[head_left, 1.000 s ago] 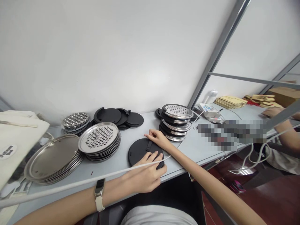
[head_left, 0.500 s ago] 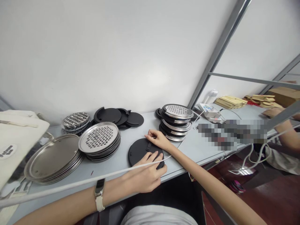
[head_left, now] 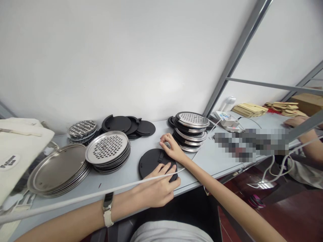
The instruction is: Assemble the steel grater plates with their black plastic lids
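Observation:
A round black plate [head_left: 150, 163] lies flat on the grey table near its front edge. My left hand [head_left: 160, 185], with a banded wrist, rests over the plate's near right part, its fingers spread on the surface and rim. My right hand [head_left: 172, 147] is just above the plate's far right edge, fingers curled loosely with small gaps, nothing visible in them. Beside it stands a stack of black plates with silver perforated discs [head_left: 193, 119]. To the left are a stack of grater discs [head_left: 107, 148] and a stack of plain metal discs [head_left: 59, 168].
Behind lie black round plates [head_left: 117, 123] and small grater discs [head_left: 82, 129]. A white cable [head_left: 101, 194] crosses before my arms. A cream bag [head_left: 22, 144] sits at left; a metal post [head_left: 237, 50], yellow bundles [head_left: 249, 109] and another person's arm [head_left: 309, 141] are at right.
My right hand has lifted slightly off the small strip on the black plate, and its fingers have loosened. My left hand has stayed on the plate.

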The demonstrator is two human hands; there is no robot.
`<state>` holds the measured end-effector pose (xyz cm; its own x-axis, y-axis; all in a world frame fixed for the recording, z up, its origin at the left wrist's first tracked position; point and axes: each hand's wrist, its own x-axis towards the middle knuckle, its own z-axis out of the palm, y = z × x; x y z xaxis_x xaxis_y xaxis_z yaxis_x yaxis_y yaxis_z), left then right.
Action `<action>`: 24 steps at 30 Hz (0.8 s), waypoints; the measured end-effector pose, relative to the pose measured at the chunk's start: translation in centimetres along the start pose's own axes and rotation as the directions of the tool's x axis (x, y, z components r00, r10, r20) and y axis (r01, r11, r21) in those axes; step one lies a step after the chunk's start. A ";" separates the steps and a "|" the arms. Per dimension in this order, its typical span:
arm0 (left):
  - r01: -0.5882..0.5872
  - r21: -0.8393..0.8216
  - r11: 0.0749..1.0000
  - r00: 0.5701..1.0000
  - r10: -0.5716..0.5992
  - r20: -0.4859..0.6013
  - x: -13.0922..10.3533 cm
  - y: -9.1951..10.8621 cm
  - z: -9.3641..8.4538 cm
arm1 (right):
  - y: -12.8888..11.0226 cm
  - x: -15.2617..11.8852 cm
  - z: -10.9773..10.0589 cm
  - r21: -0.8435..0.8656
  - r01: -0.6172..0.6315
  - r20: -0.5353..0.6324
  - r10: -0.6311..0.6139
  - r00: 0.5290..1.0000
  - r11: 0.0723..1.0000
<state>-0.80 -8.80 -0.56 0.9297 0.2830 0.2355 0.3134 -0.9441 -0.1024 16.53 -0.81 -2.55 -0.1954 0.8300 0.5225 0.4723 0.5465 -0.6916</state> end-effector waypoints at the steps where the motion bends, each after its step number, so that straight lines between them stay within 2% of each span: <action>1: -0.002 -0.001 1.000 1.000 0.002 0.001 0.0 0.0 0.0 | -0.1 0.0 0.0 0.021 -0.010 -0.002 0.010 1.000 1.000; 6: -0.006 0.009 1.000 1.000 0.006 0.006 0.0 0.0 0.0 | -0.2 0.0 0.0 0.154 -0.114 0.083 0.102 0.991 0.981; 17: -0.004 0.008 1.000 1.000 0.004 -0.009 0.0 0.1 0.0 | 1.0 0.0 0.4 0.000 -0.094 0.012 0.094 0.996 0.996; 24: 0.002 -0.001 1.000 1.000 -0.002 -0.012 0.0 0.1 0.0 | 1.0 0.0 0.3 0.049 -0.126 0.053 0.123 0.991 0.991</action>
<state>-0.77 -8.85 -0.59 0.9266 0.2830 0.2475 0.3152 -0.9436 -0.1011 16.78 -0.22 -3.36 -0.1810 0.8956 0.4063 0.4507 0.4427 -0.7752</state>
